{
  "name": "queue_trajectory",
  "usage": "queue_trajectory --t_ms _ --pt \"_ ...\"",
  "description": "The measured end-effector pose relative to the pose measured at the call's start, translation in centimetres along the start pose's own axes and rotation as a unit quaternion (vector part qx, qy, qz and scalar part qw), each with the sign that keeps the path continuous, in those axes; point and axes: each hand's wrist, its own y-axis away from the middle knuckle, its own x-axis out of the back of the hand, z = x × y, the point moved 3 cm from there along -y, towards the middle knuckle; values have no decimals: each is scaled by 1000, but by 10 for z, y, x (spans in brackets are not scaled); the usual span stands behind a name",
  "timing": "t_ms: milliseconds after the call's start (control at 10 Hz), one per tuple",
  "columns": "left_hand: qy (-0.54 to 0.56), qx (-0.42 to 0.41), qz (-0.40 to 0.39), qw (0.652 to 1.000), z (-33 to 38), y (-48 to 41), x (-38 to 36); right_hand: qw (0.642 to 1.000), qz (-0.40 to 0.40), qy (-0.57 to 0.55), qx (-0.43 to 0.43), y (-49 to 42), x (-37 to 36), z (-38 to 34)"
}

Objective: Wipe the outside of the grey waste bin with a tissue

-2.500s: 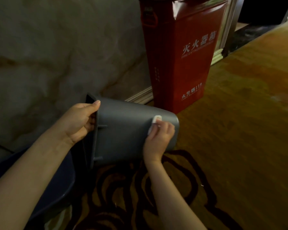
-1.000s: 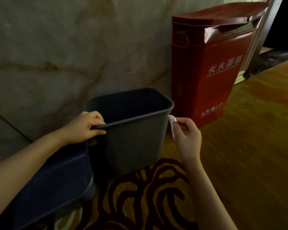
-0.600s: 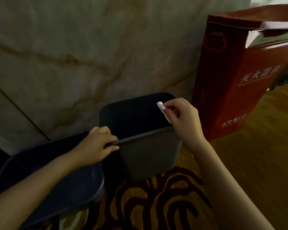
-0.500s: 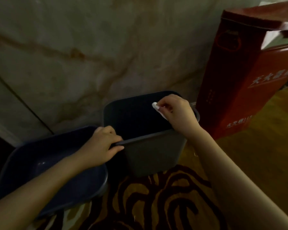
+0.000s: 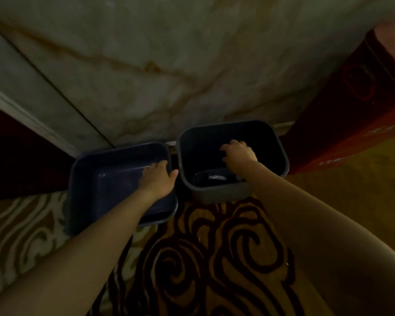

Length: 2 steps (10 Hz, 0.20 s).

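The grey waste bin stands upright on the carpet against the marble wall, seen from above. A small white tissue lies on the bin's dark bottom. My right hand hovers over the bin's opening with loosely spread fingers and holds nothing. My left hand is off the bin, over the right side of the blue basin, fingers relaxed and empty.
The blue basin sits just left of the bin with a narrow gap between them. A red fire-extinguisher box stands close on the bin's right. Patterned carpet spreads in front; the marble wall is behind.
The bin was set upright. My right hand carried the tissue over the opening and let it go; it now lies inside. My left hand released the rim and moved left.
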Motion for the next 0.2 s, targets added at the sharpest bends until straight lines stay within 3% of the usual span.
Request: queue_trajectory --t_ms 200 --pt "-27 5 -40 999 18 58 63 998 -51 -44 4 57 65 -22"
